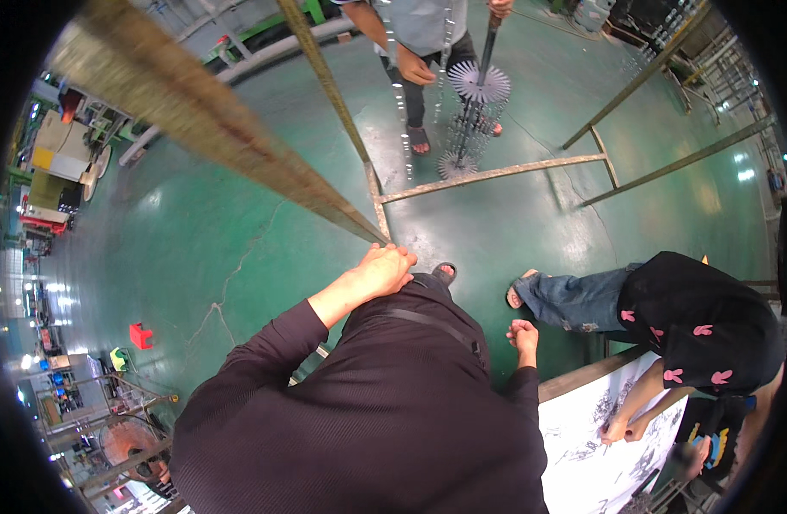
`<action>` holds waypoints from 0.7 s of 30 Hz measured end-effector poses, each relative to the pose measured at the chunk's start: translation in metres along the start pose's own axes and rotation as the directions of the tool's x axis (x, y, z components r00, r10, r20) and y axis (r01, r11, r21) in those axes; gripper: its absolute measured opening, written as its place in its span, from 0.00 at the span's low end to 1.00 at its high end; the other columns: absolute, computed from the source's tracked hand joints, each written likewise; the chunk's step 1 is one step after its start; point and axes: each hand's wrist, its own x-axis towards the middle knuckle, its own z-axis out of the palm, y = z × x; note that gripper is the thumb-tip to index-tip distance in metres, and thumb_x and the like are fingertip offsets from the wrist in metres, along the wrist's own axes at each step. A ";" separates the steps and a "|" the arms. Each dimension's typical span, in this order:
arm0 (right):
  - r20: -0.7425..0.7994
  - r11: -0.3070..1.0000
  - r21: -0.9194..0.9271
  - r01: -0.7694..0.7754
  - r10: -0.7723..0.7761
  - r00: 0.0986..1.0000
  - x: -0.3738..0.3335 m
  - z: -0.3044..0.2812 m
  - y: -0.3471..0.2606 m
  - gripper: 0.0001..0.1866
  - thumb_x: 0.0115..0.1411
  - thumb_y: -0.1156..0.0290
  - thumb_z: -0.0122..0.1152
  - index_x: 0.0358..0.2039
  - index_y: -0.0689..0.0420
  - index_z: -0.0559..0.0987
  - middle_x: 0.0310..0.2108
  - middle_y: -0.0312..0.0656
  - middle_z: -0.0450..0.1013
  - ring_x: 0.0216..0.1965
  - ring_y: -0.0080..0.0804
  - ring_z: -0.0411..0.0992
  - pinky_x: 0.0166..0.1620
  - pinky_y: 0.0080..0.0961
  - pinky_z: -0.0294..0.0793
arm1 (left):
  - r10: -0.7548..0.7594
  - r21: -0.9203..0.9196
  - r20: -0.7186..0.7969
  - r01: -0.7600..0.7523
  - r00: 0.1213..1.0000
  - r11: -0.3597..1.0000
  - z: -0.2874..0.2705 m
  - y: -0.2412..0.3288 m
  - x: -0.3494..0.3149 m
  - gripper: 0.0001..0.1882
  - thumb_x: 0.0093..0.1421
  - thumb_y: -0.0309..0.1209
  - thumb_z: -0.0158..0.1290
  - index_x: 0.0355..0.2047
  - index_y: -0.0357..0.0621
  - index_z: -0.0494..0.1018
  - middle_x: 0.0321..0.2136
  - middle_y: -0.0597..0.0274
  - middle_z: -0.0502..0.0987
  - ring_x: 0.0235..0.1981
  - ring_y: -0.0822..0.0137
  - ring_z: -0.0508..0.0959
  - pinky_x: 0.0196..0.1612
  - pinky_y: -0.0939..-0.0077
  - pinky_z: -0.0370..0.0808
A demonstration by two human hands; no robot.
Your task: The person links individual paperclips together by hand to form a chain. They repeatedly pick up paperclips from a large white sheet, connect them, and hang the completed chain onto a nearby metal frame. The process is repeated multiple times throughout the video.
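Observation:
My left hand [380,272] is in front of my waist, back of the hand up. Its fingers bend over at the lower visible part of a worn metal post [265,163], which rises toward the upper left, blurred where it comes close. The hand hides the spot where it meets the post. My right hand [523,337] hangs at my right side with curled fingers, close to the edge of a white-topped table [573,420]. Whatever those fingers may hold cannot be made out.
A metal frame [496,171] stands ahead. Beyond it, a co-worker [423,34] holds a rod with spiky white discs [479,81] and hanging strands. To the right, another person [702,317] bends over the table, handling small dark pieces. A red stool [140,336] and fan [129,441] are left.

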 end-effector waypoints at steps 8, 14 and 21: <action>0.095 0.997 0.022 -0.076 0.073 0.993 -0.047 0.048 0.055 0.04 0.56 0.75 0.52 0.30 0.54 0.75 0.22 0.33 0.73 0.18 0.20 0.71 0.17 0.19 0.65 | -0.003 -0.054 0.076 0.007 0.997 0.998 0.006 -0.033 -0.062 0.12 0.56 0.39 0.49 0.35 0.47 0.76 0.25 0.52 0.78 0.32 0.52 0.77 0.38 0.61 0.72; 0.167 0.974 -0.224 0.035 0.003 0.986 -0.033 0.079 0.034 0.08 0.53 0.79 0.48 0.27 0.55 0.76 0.22 0.35 0.73 0.17 0.23 0.71 0.17 0.22 0.65 | 0.043 -0.189 -0.022 -0.046 0.999 0.981 0.024 -0.064 -0.072 0.11 0.55 0.38 0.50 0.33 0.49 0.77 0.27 0.51 0.77 0.33 0.52 0.77 0.37 0.59 0.72; 0.258 0.899 -0.401 0.179 -0.077 0.963 -0.042 0.157 -0.068 0.03 0.57 0.71 0.55 0.31 0.54 0.75 0.24 0.34 0.73 0.20 0.23 0.72 0.18 0.21 0.66 | -0.084 0.044 0.258 0.075 0.962 0.996 0.069 -0.171 -0.017 0.14 0.48 0.33 0.53 0.34 0.42 0.78 0.33 0.53 0.78 0.38 0.57 0.78 0.39 0.64 0.74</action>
